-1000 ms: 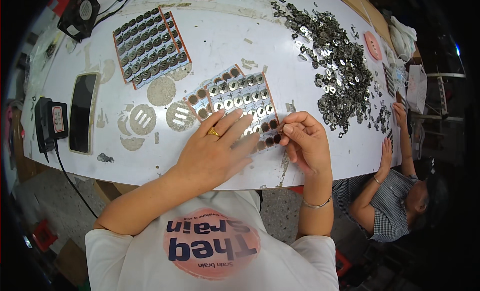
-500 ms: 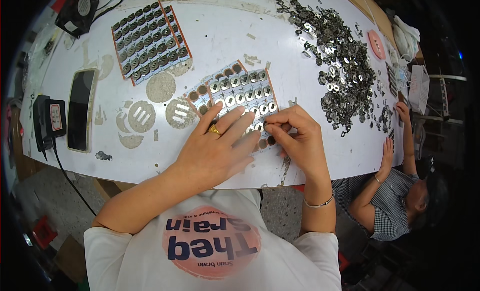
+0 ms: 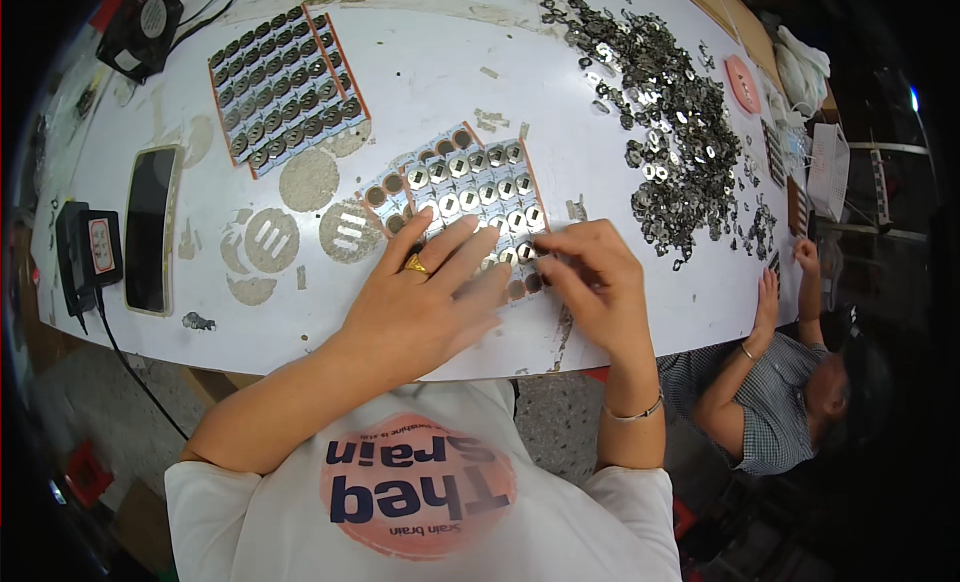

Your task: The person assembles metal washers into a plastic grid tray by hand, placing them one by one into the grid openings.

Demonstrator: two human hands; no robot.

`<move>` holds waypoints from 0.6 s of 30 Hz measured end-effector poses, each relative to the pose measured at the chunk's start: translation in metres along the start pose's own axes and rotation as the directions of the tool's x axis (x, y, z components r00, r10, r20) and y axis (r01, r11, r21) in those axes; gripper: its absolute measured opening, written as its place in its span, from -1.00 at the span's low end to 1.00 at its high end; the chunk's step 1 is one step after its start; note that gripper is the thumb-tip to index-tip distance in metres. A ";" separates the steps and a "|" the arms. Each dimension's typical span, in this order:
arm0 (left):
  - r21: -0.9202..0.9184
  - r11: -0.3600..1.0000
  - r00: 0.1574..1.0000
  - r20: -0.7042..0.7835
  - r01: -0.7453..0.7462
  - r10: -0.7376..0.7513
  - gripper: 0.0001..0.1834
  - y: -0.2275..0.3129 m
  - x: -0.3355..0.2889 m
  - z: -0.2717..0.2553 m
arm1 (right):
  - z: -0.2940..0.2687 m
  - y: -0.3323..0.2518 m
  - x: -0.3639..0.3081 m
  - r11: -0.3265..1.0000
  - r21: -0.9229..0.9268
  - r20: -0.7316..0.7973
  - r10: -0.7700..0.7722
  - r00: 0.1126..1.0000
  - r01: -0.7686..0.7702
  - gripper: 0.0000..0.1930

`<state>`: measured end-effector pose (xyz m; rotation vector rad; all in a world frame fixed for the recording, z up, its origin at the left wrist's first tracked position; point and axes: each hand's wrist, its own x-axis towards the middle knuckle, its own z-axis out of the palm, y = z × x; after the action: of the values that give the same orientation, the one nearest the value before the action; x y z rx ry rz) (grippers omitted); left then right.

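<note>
In front of me lies a circuit-board panel (image 3: 462, 182) with rows of round spots, most of them topped by small silver metal plates with diamond-shaped openings. Bare copper-coloured discs show along its lower edge. My left hand (image 3: 430, 292), with a gold ring, rests on its lower left part, fingers spread and slightly blurred. At the panel's right edge my right hand (image 3: 600, 282) has thumb and forefinger curled in a pinch beside a silver plate; anything between them is too small to make out. Partly under this panel lies a second panel (image 3: 376, 196) with bare copper discs.
Stacked panels (image 3: 290, 87) with dark round parts lie at the far left. Loose metal plates (image 3: 680, 132) form a heap at the right, near a pink dish (image 3: 742, 84). A phone (image 3: 153, 232) and a black adapter (image 3: 88, 247) are at left. A co-worker (image 3: 770, 392) works at the right edge.
The view has shifted slightly, so the table things sit a little further left. My right thumb and forefinger have loosened a little at the panel's edge. My left hand stays spread over the panel.
</note>
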<state>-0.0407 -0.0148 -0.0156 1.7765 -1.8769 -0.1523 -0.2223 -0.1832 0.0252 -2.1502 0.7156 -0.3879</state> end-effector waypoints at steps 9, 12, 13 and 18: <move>-0.051 0.999 1.000 -0.020 -0.018 0.017 -0.52 -0.003 0.005 -0.004 | -0.019 0.014 0.001 0.855 -0.511 -0.256 -0.250 0.934 0.089 -0.61; -0.063 0.998 1.000 -0.023 -0.022 0.020 -0.52 -0.004 0.006 -0.006 | -0.013 0.019 0.013 0.757 -0.637 -0.161 -0.315 0.935 0.145 -0.55; -0.060 0.998 0.999 -0.023 -0.025 0.024 -0.52 -0.003 0.005 -0.006 | -0.012 0.023 0.016 0.760 -0.630 -0.150 -0.323 0.934 0.161 -0.56; -0.164 0.986 0.991 -0.132 -0.013 -0.009 -0.53 -0.001 0.004 -0.012 | 0.003 0.007 0.014 0.935 -0.313 -0.309 -0.265 0.913 0.165 -0.57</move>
<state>-0.0346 -0.0157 -0.0047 1.6324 -1.7205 -0.1790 -0.2123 -0.1935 0.0188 -2.4725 0.7623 -0.8476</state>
